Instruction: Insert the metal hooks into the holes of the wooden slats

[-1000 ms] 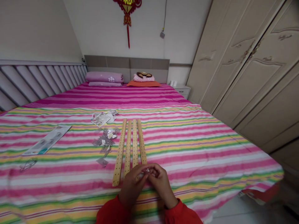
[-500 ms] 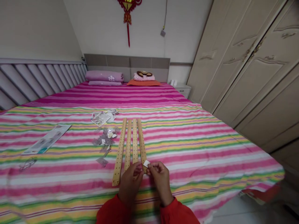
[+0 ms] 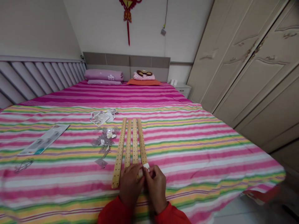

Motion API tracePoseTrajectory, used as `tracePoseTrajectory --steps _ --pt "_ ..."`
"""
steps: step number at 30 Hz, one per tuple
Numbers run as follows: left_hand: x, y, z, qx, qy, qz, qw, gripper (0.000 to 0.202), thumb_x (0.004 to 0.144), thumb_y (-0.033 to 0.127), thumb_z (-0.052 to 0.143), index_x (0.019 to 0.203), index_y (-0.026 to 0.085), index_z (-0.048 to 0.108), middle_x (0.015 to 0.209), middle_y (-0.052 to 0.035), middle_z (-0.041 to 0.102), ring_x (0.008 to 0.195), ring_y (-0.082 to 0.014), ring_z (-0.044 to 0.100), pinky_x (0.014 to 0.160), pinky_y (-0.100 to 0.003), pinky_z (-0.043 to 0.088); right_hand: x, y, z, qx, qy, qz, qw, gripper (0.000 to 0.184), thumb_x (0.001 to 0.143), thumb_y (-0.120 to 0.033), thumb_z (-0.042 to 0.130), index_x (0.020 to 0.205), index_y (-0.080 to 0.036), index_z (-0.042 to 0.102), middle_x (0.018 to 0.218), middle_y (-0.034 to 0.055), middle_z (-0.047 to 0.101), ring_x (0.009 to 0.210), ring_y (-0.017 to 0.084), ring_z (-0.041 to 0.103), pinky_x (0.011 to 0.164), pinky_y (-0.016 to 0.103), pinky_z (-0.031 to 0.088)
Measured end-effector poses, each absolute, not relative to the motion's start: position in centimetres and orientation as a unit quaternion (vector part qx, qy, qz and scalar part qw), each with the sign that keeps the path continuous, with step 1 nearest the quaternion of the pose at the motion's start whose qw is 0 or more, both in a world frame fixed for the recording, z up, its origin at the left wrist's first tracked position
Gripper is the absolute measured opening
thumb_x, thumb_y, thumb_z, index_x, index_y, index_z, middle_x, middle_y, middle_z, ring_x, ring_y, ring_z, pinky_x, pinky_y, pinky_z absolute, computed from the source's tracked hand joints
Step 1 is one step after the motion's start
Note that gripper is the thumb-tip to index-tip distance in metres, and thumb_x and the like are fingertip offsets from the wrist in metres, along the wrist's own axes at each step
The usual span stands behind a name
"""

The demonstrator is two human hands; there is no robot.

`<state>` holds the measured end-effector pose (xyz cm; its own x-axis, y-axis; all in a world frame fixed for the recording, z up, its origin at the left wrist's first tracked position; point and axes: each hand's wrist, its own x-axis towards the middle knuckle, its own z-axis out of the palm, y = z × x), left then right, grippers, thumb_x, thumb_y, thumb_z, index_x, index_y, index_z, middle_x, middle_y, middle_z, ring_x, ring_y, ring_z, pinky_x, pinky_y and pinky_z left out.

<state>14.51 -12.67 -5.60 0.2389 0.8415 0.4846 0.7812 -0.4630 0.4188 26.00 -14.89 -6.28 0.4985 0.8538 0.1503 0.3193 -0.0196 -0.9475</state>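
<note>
My right hand [image 3: 156,185] is closed in a pinch on a small white card [image 3: 146,165] with a tiny shiny metal piece at its lower edge. Right beside it, my left hand [image 3: 131,183] is curled with its fingertips against the right hand's fingers; what they grip is hidden. Both hands are over the near ends of several narrow wooden strips with rows of small holes, lying side by side. The leftmost strip [image 3: 118,158] shows its full length, while the rightmost strip [image 3: 142,141] runs under the card.
Left of the strips lie small clear packets [image 3: 105,137], and beyond them a pile of carded packets [image 3: 101,117]. A long blister card [image 3: 45,140] and thin wire pieces [image 3: 24,165] are farther left. Everything rests on a striped bedspread [image 3: 198,155]; a wardrobe [image 3: 252,81] stands right.
My hands have drawn together, and the left hand now meets the right at the card. The card has shifted slightly down and left.
</note>
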Motion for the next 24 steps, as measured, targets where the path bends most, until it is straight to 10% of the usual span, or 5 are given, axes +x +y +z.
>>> tracePoseTrajectory --steps 8,24 --pt "14.4 -12.7 -5.9 0.791 0.514 0.328 0.041 0.030 0.072 0.027 0.063 0.101 0.025 0.064 0.097 -0.0039 0.071 0.095 -0.0242 0.062 0.082 -0.037 0.040 26.8 -15.9 -5.7 -0.587 -0.429 0.341 0.595 0.027 0.085 -0.045 0.051 0.074 -0.020 0.057 0.064 -0.0015 0.056 0.061 0.014 0.050 0.057 0.024 0.040" --pt "14.3 -12.6 -6.8 0.800 0.514 0.311 0.007 0.034 0.072 0.033 0.065 0.105 0.024 0.065 0.099 -0.0049 0.071 0.095 -0.0265 0.060 0.083 -0.039 0.037 27.4 -13.1 -6.3 -0.572 -0.324 0.436 0.615 0.027 0.059 -0.041 0.073 0.055 -0.017 0.060 0.049 -0.0012 0.059 0.046 0.012 0.050 0.046 0.024 0.040"
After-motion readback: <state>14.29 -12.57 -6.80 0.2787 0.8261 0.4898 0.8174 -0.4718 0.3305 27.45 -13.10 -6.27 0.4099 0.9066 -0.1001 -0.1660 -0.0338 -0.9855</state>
